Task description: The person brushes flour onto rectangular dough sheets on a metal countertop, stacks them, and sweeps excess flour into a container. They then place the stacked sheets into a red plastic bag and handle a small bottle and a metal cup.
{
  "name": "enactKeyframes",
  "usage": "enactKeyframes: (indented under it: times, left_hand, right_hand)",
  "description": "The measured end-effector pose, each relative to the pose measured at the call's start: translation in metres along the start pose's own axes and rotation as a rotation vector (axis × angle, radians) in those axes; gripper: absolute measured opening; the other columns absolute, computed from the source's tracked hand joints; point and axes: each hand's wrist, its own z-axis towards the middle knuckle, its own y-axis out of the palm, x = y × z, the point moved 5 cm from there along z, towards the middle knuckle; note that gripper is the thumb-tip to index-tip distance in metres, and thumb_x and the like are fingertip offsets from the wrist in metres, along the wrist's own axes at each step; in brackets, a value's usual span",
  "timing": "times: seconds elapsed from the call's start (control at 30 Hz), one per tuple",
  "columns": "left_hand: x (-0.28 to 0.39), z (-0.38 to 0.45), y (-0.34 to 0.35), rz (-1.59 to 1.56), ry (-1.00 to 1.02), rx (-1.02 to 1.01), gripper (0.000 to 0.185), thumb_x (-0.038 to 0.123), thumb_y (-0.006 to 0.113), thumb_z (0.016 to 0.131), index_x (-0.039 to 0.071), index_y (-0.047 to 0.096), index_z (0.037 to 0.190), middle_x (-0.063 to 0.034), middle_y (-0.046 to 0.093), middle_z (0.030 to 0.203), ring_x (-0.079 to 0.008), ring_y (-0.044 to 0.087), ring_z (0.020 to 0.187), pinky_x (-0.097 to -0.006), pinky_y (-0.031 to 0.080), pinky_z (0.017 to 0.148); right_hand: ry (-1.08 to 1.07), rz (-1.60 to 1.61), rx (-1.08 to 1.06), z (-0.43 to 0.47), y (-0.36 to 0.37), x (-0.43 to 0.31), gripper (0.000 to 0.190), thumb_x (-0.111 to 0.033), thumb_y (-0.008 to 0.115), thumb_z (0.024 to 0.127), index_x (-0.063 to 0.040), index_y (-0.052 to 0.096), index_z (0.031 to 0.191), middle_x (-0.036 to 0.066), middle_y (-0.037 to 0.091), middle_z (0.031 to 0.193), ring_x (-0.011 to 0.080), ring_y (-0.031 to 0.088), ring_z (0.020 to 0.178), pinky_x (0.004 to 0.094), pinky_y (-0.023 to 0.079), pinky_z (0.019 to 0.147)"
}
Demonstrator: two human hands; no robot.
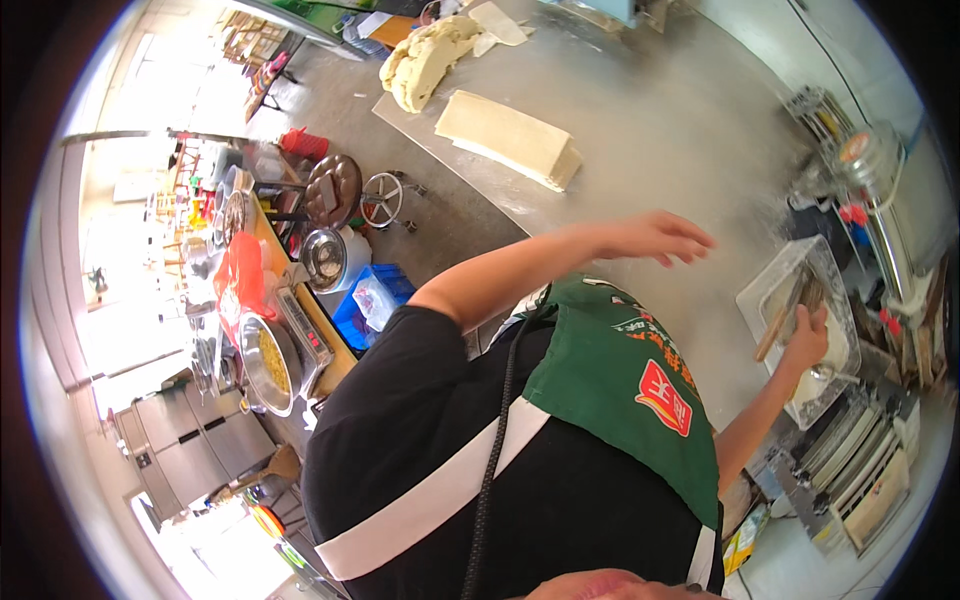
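Note:
My left hand [664, 238], slightly blurred, is raised above the floury worktable [660, 150] with its fingers apart and nothing in them. On the right, my right hand [808, 339] reaches over a white plastic tub [757, 296] dusted with flour. A wooden-handled tool [776, 326], perhaps a brush, lies across the tub beside my right fingers; whether they grip it is unclear. Pale flour [838, 337] shows inside the tub. Ahead of my left hand, a stack of folded dough sheets [506, 139] rests on the table, with a lumpy mass of dough [431, 64] beyond it.
A roller machine [847, 472] stands below the tub, another machine [870, 187] above it. Off the table's left edge are a brown stool [334, 191], a blue crate [397, 285] and a side bench with a scale [304, 330] and a steel bowl of yellow food [274, 360].

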Motion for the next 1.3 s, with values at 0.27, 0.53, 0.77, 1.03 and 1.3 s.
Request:
enactKeyframes:
  times: [0.27, 0.53, 0.77, 1.03, 1.3]
  left_hand:
    - [-0.006, -0.215, -0.191, -0.089, 0.554, 1.421, 0.023, 0.023, 0.053, 0.095, 0.006, 0.059, 0.108, -0.0029, 0.061, 0.101, -0.0104, 0.056, 0.090, -0.0262, 0.047, 0.076]
    - [-0.068, -0.220, -0.274, -0.283, 0.332, 1.494, 0.062, 0.030, 0.054, 0.095, 0.004, 0.025, 0.143, -0.0121, 0.042, 0.135, -0.0178, 0.041, 0.120, -0.0335, 0.033, 0.100]
    - [-0.076, -0.212, -0.287, -0.152, 0.287, 1.370, 0.060, 0.028, 0.057, 0.094, 0.005, 0.029, 0.142, -0.0111, 0.051, 0.125, -0.0171, 0.049, 0.111, -0.0289, 0.039, 0.094]
    - [-0.106, -0.264, -0.277, 0.052, 0.258, 1.739, 0.047, 0.029, 0.055, 0.095, 0.001, 0.046, 0.132, -0.0122, 0.053, 0.124, -0.0205, 0.047, 0.117, -0.0329, 0.037, 0.100]
    - [-0.237, -0.403, -0.183, -0.632, 0.452, 2.040, 0.019, 0.004, 0.058, 0.086, 0.005, 0.061, 0.105, -0.0011, 0.056, 0.087, -0.0086, 0.053, 0.062, -0.0261, 0.051, 0.061]
  right_hand:
    - [-0.037, 0.055, -0.493, -0.075, 0.188, -0.156, 0.038, -0.031, 0.067, 0.081, -0.001, 0.063, 0.104, 0.013, 0.056, 0.075, 0.0257, 0.053, 0.070, 0.0363, 0.044, 0.070]
    - [-0.297, -0.045, -0.866, -0.126, 0.289, -0.342, 0.053, -0.047, 0.061, 0.082, -0.006, 0.061, 0.115, 0.013, 0.057, 0.072, 0.0284, 0.052, 0.078, 0.0394, 0.043, 0.082]
    - [-0.267, 0.138, -0.738, -0.150, 0.321, -0.352, 0.055, -0.044, 0.065, 0.080, 0.000, 0.061, 0.113, 0.015, 0.062, 0.081, 0.0306, 0.056, 0.085, 0.0390, 0.043, 0.084]
    - [-0.223, 0.185, -0.569, -0.133, 0.276, -0.328, 0.041, -0.027, 0.060, 0.087, 0.004, 0.062, 0.115, 0.019, 0.062, 0.114, 0.0269, 0.060, 0.100, 0.0349, 0.044, 0.091]
    - [-0.311, 0.307, -0.447, -0.141, 0.224, -0.311, 0.036, -0.024, 0.049, 0.093, 0.004, 0.065, 0.108, 0.019, 0.066, 0.106, 0.0284, 0.063, 0.097, 0.0367, 0.048, 0.085]
